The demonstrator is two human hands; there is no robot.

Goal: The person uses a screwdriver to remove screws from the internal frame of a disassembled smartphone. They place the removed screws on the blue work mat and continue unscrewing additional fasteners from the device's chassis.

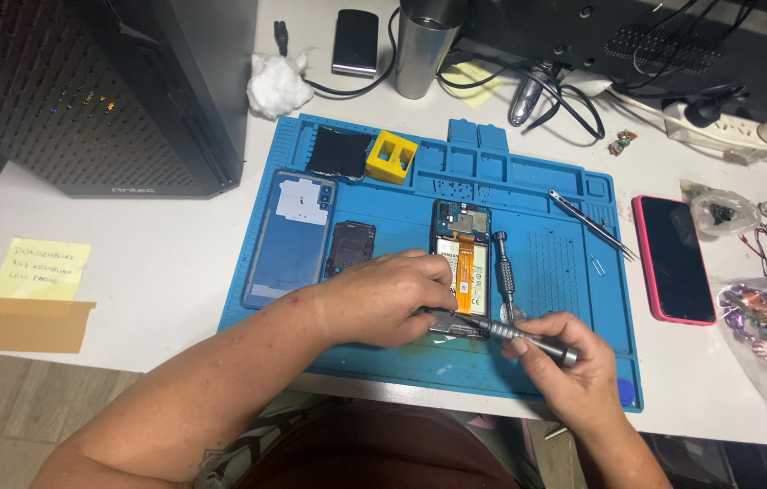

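— What were your hands doing nearest the camera?

— Your right hand (564, 358) pinched a grey precision screwdriver (519, 333), its grip closed round the handle, the tip angled toward the lower end of the opened phone (461, 272). Your left hand (383, 297) lay over that lower end, fingers curled down on the phone's frame, steadying it; whether it clasped anything else could not be told.

— Where did the phone lie?

— At the middle of the blue repair mat (574, 299) on the white surface (157, 263), battery and orange flex cable exposed. A second screwdriver (504, 272) lay just beside it.

— And farther off?

— The phone's back cover (291, 237) and a dark inner plate (350, 246) lay to the left, tweezers (593, 224) to the right, a yellow block (390, 157) near the mat's far edge. Beyond the mat, a red-cased phone (673, 258) and a black computer tower (130, 91).
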